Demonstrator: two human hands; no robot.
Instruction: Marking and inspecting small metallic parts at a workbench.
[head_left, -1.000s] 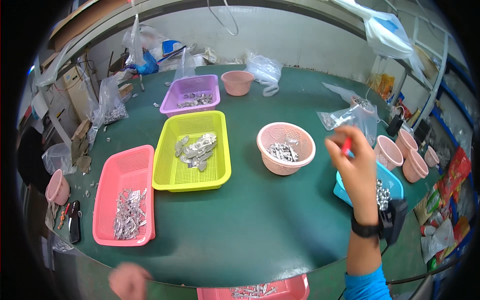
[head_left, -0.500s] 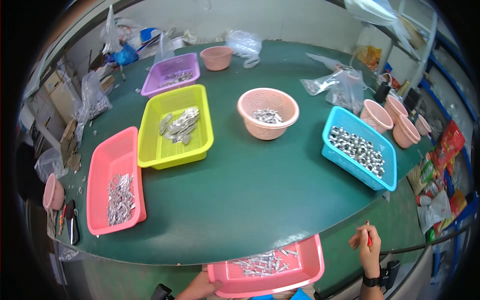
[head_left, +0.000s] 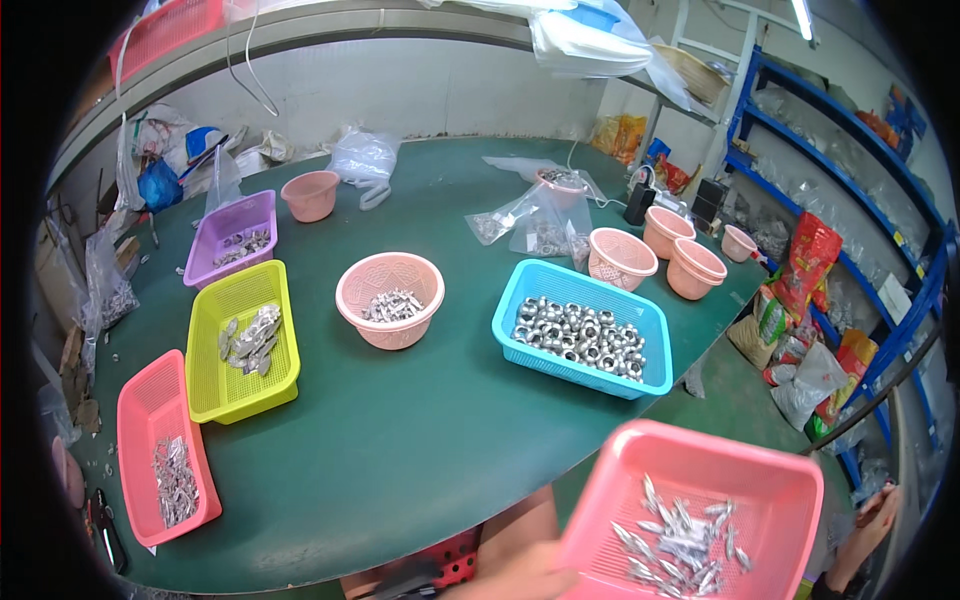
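A pink rectangular basket (head_left: 700,468) fills the lower right, off the table's near edge, with a small heap of thin silvery metal pieces (head_left: 680,545) in it. My left hand (head_left: 525,575) grips its near left corner at the bottom edge of the view. Far down at the right rim, my right hand (head_left: 868,515) has its fingers curled on a small red object, apart from the basket.
On the round green table (head_left: 400,450) stand a blue basket of metal nuts (head_left: 560,278), a round pink bowl (head_left: 388,272), yellow (head_left: 205,365), purple (head_left: 235,215) and long pink (head_left: 140,420) baskets and several pink bowls (head_left: 620,255). Blue shelving (head_left: 830,150) stands at the right.
The view has swung to the right and closer. The pink basket has come up from the table's near edge into the lower right, held by my left hand. My right hand has dropped low.
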